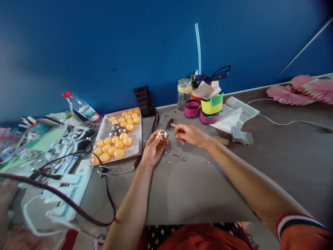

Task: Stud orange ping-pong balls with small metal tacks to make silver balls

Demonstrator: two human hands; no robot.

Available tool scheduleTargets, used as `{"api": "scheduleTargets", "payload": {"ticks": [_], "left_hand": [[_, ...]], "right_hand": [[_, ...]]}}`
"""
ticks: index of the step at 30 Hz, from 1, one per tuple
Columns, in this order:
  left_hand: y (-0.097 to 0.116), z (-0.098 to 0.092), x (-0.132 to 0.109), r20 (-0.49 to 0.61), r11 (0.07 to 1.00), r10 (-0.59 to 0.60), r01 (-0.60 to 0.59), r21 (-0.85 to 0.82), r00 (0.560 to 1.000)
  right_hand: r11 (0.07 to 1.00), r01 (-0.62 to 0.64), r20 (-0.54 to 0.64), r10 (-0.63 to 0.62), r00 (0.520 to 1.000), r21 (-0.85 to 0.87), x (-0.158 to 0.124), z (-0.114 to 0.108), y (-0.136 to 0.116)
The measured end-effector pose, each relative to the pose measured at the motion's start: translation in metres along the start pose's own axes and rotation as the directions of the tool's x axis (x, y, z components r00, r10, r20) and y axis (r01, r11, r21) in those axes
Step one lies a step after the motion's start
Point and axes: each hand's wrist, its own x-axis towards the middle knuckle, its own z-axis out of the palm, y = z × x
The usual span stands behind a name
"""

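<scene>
My left hand point(153, 148) is closed around a ball point(162, 135), orange where bare and covered with shiny silver on the side towards my right hand. Just to its right, my right hand point(189, 134) has thumb and fingers pinched together; whatever is between them is too small to make out. Several tiny silver pieces point(177, 155) are scattered on the grey mat point(182, 194) below my hands. Behind my right hand lies a hammer point(169, 123), its wooden handle partly hidden.
On the left, a shallow white box point(135, 150) holds several orange balls point(119, 153) and a few silver ones point(122, 130). A phone point(144, 100) leans on the wall. A jar point(184, 93) and tape rolls point(191, 108) stand behind. Cables point(78, 208) crowd the left.
</scene>
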Motion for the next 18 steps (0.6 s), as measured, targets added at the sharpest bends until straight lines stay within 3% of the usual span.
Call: {"api": "scheduleTargets", "payload": {"ticks": [3, 6, 14, 18], "left_hand": [[0.0002, 0.0008, -0.0003, 0.007, 1.0, 0.004, -0.004, 0.003, 1.0], [0.0006, 0.0022, -0.001, 0.009, 1.0, 0.002, -0.002, 0.008, 1.0], [0.0012, 0.0064, -0.0016, 0.006, 1.0, -0.006, 0.006, 0.017, 1.0], [0.0, 0.0051, -0.001, 0.014, 1.0, -0.005, 0.005, 0.012, 1.0]], "right_hand": [[0.95, 0.039, 0.019, -0.047, 0.999, 0.309, -0.0006, 0.0021, -0.0029], [0.881, -0.004, 0.056, -0.025, 0.998, 0.474, -0.0008, 0.0034, -0.0051], [0.829, 0.063, -0.122, 0.006, 0.993, 0.556, 0.003, 0.0063, -0.004], [0.781, 0.034, -0.066, 0.01, 0.998, 0.624, 0.0032, 0.006, -0.0047]]}}
